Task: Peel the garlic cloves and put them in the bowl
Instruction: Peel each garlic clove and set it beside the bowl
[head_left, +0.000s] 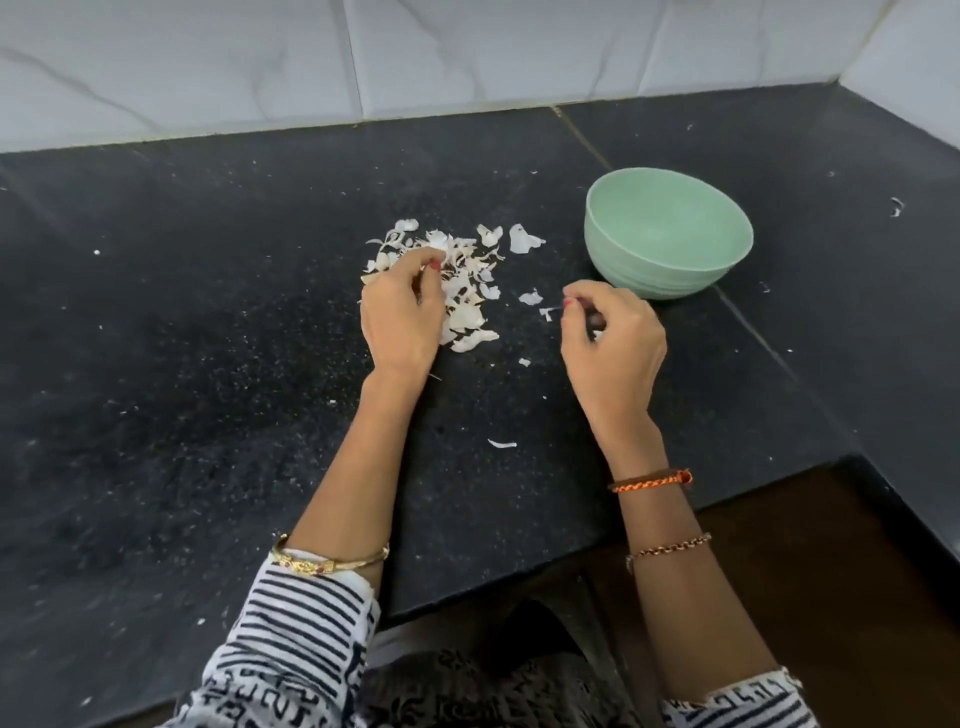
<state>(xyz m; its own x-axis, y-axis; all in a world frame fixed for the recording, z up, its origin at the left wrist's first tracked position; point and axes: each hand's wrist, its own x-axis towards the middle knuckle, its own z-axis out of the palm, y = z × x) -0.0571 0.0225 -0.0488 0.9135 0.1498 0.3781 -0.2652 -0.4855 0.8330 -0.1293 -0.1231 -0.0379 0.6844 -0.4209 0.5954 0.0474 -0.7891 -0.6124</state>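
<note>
Left hand (400, 312) grip curled among garlic skins (462, 291), content hidden. Right hand (613, 338) grip pinches thin skin scrap, near bowl (670, 234). Cloves likely small, firm, slippery; skins light, brittle. Pinch clove at ends.

Readable text: none in head view.
Bowl (670, 234): plain pale green, no label, brand or no.
Bench (208, 338): black speckled stone, no markings or signs.
Wall tiles (234, 57): white w/ grey veining, no writing.
Sleeves (291, 639): black-and-white stripes & angular maze-like pattern, decorative only, not letters.
Bangle (322, 564): gold w/ small ornament, no engraving legible.
Wrist bands (652, 480): orange-brown braided thread & a bead chain, no tags or text.
Garlic skins (457, 280): blank white flakes, nothing printed.
</note>
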